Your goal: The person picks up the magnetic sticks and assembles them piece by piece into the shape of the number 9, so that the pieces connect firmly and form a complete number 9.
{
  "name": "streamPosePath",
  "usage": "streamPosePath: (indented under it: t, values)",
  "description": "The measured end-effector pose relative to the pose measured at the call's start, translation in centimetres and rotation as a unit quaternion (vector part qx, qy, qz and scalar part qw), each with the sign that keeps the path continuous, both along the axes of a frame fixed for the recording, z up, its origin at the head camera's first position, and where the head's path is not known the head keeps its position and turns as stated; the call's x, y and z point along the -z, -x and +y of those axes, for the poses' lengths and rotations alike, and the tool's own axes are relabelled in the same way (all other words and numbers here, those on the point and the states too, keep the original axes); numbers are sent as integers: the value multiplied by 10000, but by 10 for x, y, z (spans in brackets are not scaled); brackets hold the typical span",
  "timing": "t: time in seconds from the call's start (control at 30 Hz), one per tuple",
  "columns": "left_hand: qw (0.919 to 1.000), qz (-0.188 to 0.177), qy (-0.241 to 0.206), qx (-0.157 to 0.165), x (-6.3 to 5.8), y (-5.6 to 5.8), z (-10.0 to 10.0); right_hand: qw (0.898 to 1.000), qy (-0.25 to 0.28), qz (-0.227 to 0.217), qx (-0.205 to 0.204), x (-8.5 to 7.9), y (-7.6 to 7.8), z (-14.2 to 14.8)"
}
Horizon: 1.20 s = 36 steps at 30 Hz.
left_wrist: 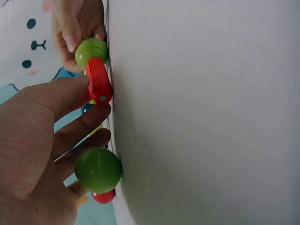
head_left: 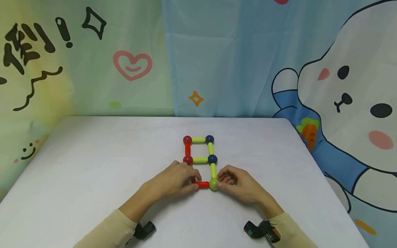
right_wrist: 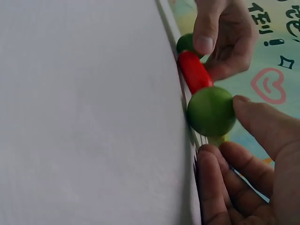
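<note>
On the white table lies a flat figure of coloured rods and balls. My left hand (head_left: 180,179) pinches the free end of a red rod (left_wrist: 98,82) between thumb and index finger. That rod's other end meets a light green ball (head_left: 214,184) at the figure's near right corner. My right hand (head_left: 240,182) holds this ball with its thumb against it and its fingers curled beside it. Another green ball (left_wrist: 98,169) sits by the left hand's lower fingers; the hand hides it in the head view. A yellow-green rod (head_left: 213,170) runs from the held ball to a blue ball (head_left: 212,159).
Beyond the hands, two red balls (head_left: 187,140), a second blue ball (head_left: 209,139), a red rod (head_left: 187,149) and yellow-green rods (head_left: 198,140) form a closed square. A printed curtain (head_left: 217,62) hangs behind the white table (head_left: 93,155).
</note>
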State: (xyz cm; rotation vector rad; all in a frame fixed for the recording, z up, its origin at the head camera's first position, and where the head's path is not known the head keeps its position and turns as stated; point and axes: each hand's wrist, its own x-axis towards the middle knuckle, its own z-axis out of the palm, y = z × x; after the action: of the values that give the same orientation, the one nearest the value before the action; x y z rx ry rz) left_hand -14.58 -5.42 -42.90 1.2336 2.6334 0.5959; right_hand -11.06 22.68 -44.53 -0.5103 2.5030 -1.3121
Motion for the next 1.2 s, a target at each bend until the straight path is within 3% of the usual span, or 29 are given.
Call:
streamPosePath:
  t: [0.23,0.47,0.7,1.0,1.2]
  values:
    - [9997,97,-136,-178,-2,-1,-8,9990,-233,256,-274,-10,5,0]
    - [9994,99,-117,-312,-5,1,-19,9976,-428,507,-209,-17,9,-7]
    - [9985,177,-194,-472,-5,1,-35,9965,-3,718,-428,-17,13,-17]
    - [9981,217,-275,-498,-1,2,-44,9915,-164,1185,-517,-19,14,-27]
    - [9984,8,-333,-447,-1,2,-48,9896,-400,1311,-434,-15,13,-30]
